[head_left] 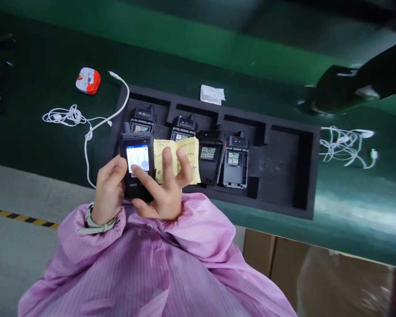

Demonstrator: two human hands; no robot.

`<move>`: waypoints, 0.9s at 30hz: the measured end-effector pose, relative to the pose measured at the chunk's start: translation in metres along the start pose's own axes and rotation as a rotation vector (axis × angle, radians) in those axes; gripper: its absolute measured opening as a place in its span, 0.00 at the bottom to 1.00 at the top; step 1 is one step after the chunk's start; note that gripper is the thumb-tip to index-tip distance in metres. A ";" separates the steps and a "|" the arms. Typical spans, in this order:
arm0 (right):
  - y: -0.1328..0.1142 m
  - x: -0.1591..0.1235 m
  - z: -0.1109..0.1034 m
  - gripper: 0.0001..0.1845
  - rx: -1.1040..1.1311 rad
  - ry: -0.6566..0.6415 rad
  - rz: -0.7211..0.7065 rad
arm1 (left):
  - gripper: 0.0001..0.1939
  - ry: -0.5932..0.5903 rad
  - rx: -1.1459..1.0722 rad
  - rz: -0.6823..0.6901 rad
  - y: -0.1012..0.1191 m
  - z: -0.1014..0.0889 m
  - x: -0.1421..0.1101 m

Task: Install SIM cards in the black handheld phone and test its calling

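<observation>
My left hand (109, 189) grips a black handheld device (137, 165) with a lit screen, thumb on its left edge. My right hand (166, 185) holds a yellow handwritten note (187, 154) between its fingers beside the device, and its index finger touches the lower part of the screen. Both hands hover over the near left corner of a black foam tray (284, 163). Several similar black devices (236, 160) lie in the tray's slots with their backs open.
The tray lies on a green conveyor surface (350, 207). White earphone cables (74, 116) and a red-and-white small case (88, 80) lie to the left. A white packet (212, 93) sits behind the tray, more white cables (346, 145) to the right. Another person's dark sleeve (356, 86) reaches in at upper right.
</observation>
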State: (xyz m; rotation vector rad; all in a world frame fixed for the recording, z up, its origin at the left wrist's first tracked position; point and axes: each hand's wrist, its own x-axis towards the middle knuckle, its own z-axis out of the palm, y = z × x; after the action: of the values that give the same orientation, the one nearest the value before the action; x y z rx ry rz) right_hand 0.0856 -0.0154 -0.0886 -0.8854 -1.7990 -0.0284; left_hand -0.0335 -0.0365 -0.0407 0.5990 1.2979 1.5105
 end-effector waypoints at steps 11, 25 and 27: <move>0.001 0.001 -0.002 0.31 -0.052 0.030 0.095 | 0.23 0.013 0.015 0.033 -0.001 0.000 0.001; 0.002 -0.003 -0.003 0.30 0.003 -0.043 0.051 | 0.22 0.012 0.012 -0.025 -0.003 -0.003 -0.001; 0.003 -0.003 -0.003 0.30 0.000 -0.051 0.044 | 0.23 0.020 0.008 -0.031 -0.002 -0.003 -0.001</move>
State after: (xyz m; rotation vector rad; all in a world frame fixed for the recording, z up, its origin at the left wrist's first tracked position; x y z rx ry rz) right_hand 0.0898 -0.0162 -0.0907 -0.9328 -1.8258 0.0222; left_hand -0.0346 -0.0388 -0.0431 0.5680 1.3234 1.4898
